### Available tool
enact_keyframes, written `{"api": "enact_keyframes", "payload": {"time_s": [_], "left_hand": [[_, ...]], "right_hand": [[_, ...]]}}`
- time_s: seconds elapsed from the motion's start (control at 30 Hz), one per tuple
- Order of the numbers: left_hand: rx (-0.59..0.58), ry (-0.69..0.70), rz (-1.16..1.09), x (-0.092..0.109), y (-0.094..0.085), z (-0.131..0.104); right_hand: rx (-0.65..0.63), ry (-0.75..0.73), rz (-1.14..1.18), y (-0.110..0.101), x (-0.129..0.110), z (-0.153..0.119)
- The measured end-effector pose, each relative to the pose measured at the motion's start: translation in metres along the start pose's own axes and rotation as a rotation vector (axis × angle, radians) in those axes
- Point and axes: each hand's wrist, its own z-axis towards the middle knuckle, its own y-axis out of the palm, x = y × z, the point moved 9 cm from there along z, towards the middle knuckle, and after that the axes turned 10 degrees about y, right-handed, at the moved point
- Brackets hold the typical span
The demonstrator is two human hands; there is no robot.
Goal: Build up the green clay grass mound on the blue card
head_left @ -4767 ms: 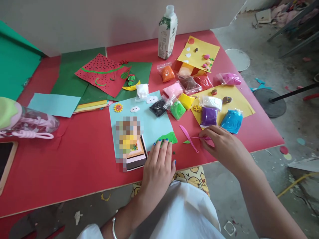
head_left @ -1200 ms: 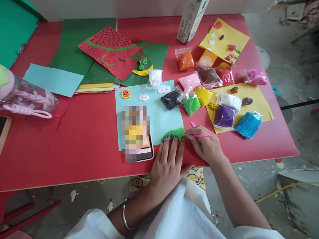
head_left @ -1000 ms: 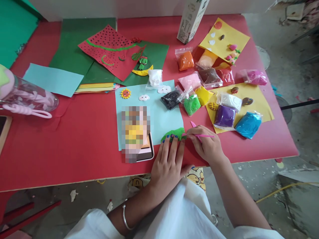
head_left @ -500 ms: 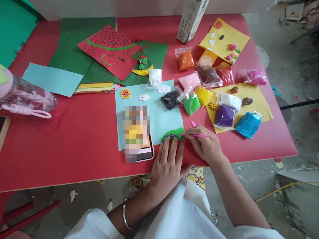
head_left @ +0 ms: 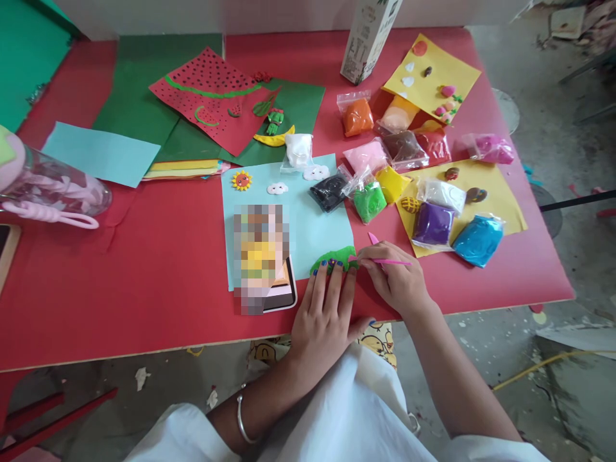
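Observation:
My left hand (head_left: 326,314) lies flat with its fingers stretched out, the fingertips on a green clay patch (head_left: 344,255) at the lower right corner of a light blue paper (head_left: 317,224). Between my fingers small dark purple bits show on the green. In my right hand (head_left: 399,282) is a thin pink clay modelling tool (head_left: 392,262), its tip at the right edge of the green clay. Another pink pointed piece (head_left: 373,239) sticks out above my right fingers; whether it belongs to a second tool I cannot tell. A clay sun (head_left: 242,181) and white clay clouds (head_left: 278,188) are on the paper.
A phone (head_left: 283,295), its screen blurred, overlaps the paper's lower left. Several bagged clays, such as black (head_left: 330,192), green (head_left: 369,202) and purple (head_left: 433,224), lie to the right. A carton (head_left: 368,45) stands behind; a bottle (head_left: 72,183) is far left.
Both hands stay almost in place; the pink tool in my right hand has shifted very slightly. The clay and papers look the same.

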Motion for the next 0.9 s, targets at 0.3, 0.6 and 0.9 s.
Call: {"api": "enact_keyframes", "payload": {"time_s": [0.3, 0.6, 0.9], "left_hand": [[0.009, 0.006, 0.006, 0.001, -0.0006, -0.0002], [0.011, 0.006, 0.008, 0.0011, 0.0006, -0.0012], [0.027, 0.006, 0.015, 0.0009, -0.003, 0.0003]], "right_hand": [[-0.022, -0.003, 0.013, 0.0018, 0.0004, -0.0011], [-0.001, 0.006, 0.008, -0.0013, 0.0009, 0.0004], [0.002, 0.004, 0.008, -0.0016, 0.0009, 0.0001]]}}
